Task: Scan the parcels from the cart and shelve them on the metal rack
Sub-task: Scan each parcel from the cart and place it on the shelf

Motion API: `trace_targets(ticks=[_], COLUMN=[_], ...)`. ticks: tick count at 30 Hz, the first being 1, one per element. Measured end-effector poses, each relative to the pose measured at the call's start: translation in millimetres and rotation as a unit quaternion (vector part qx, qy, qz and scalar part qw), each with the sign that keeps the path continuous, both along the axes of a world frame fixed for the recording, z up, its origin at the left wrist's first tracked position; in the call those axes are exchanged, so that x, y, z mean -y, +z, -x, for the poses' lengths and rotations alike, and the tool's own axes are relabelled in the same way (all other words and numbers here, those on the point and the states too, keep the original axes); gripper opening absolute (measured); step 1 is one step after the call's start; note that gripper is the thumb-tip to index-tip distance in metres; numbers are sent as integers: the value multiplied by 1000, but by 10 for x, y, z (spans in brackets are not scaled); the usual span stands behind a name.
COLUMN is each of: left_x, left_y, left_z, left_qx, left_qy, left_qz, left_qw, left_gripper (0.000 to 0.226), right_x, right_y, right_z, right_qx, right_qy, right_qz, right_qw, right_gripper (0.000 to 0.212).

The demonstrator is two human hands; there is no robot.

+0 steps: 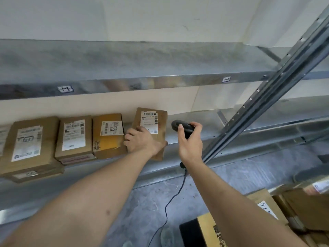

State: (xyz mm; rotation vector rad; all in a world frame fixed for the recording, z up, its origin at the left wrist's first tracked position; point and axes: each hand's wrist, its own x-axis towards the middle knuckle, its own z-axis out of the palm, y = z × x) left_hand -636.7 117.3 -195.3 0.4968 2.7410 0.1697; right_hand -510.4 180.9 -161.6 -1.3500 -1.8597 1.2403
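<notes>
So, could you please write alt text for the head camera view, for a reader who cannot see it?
A person's left hand holds a labelled cardboard parcel on a metal rack shelf beside three other parcels, while the right hand grips a black corded scanner.

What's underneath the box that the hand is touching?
The tilted parcel sits on the metal shelf at its far end. The left hand grips its near left corner and hides the underside there, so I cannot tell whether that end is lifted off.
</notes>
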Motion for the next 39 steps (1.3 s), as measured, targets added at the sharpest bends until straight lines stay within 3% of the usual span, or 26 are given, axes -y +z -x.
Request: trace_targets(ticks=[5,9,14,17,20,28,39], left_x=[-137,-227,-204,-41,84,144,187], left_y=[-153,-222,-258,-306,-327,-261,-298], left_z=[38,-57,93,272,346,304,430], left_qx=[-16,-27,-85,-62,-45,-52,-28], left_qy=[39,12,-115,-229,-273,-246,-222], left_qz=[8,32,52,23,39,63,57], left_qw=[999,999,988,971,960,966,973], left_gripper=[151,145,144,131,124,109,105], right_x=[-233,-397,-565,-570,-528,-395,-327], right_y=[-228,-341,-368,-371,-356,-278,-356], right_z=[172,257,287,288,294,341,367], right_qx=[11,6,3,3,1,-4,3], right_qy=[50,74,76,76,78,90,98], right_qz=[5,18,23,21,21,14,15], right_qw=[999,997,997,997,997,996,995], right_gripper=[34,36,36,38,38,35,37])
